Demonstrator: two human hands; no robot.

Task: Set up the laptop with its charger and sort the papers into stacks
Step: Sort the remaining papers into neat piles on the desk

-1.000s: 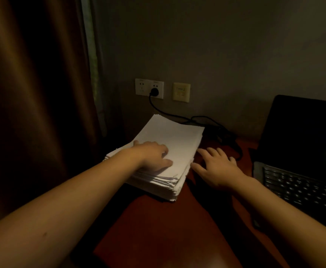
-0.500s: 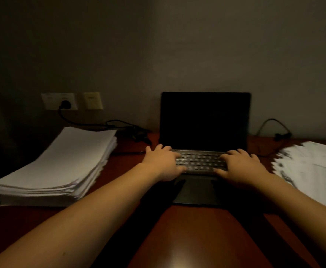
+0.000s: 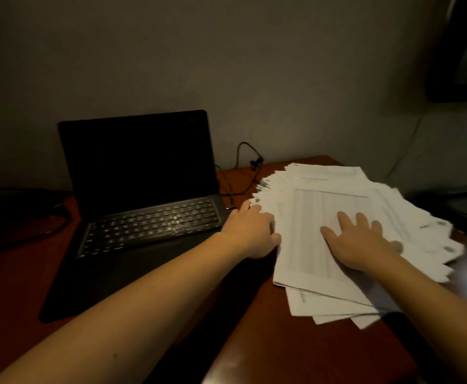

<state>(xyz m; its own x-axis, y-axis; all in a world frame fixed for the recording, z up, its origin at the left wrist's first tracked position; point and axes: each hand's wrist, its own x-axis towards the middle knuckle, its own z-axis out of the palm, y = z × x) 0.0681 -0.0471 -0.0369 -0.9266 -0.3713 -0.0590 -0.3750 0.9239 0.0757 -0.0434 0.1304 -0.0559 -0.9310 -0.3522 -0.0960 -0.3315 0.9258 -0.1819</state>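
Dim room, red-brown desk (image 3: 254, 342). Loose pile of printed papers (image 3: 323, 200) fanned out on its right side, sheets askew, far corners near the desk's right edge. Flat on top: right hand (image 3: 362, 242), fingers spread. At the pile's left edge: left hand (image 3: 251, 234), fingers curled onto it. Just left, open laptop (image 3: 143, 167), screen dark. Behind, black cable (image 3: 243, 162). Bare wood nearside.

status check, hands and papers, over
Left hand against left edge of paper pile, grip unclear; right hand flat on top. Pile fanned out, not squared. Laptop open beside it, screen dark.
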